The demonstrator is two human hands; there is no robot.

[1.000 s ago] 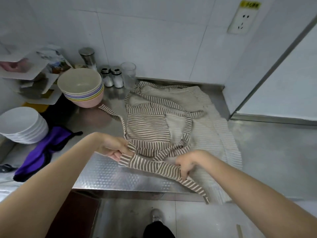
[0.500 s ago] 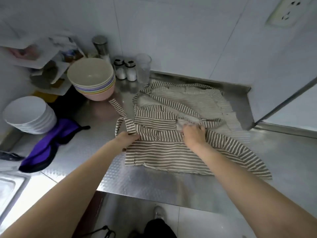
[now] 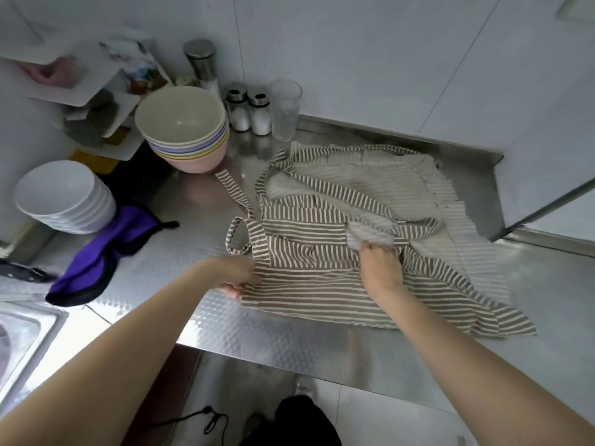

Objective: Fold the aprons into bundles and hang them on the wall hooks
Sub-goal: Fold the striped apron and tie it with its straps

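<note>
A brown-and-white striped apron [image 3: 322,278] lies partly folded on the steel counter [image 3: 225,323], its near panel flat and its far part rumpled over a paler striped apron [image 3: 399,181] spread toward the back wall. The left hand [image 3: 236,273] grips the left edge of the folded panel, fingers curled under the cloth. The right hand [image 3: 380,262] rests on the middle of the apron with its fingertips pinching a pale fold of fabric [image 3: 370,235] — the thumb is hidden, so the exact grasp is unclear. A loose strap [image 3: 235,194] trails from the apron's left corner toward a stack of pastel bowls [image 3: 183,127].

Behind the bowls stand two salt shakers [image 3: 249,111], a clear glass [image 3: 285,109] and a steel-capped grinder [image 3: 201,64]. At the left — a stack of white plates [image 3: 62,196], with a purple cloth [image 3: 106,252] lying just beside it, and the corner of a sink [image 3: 22,342].
</note>
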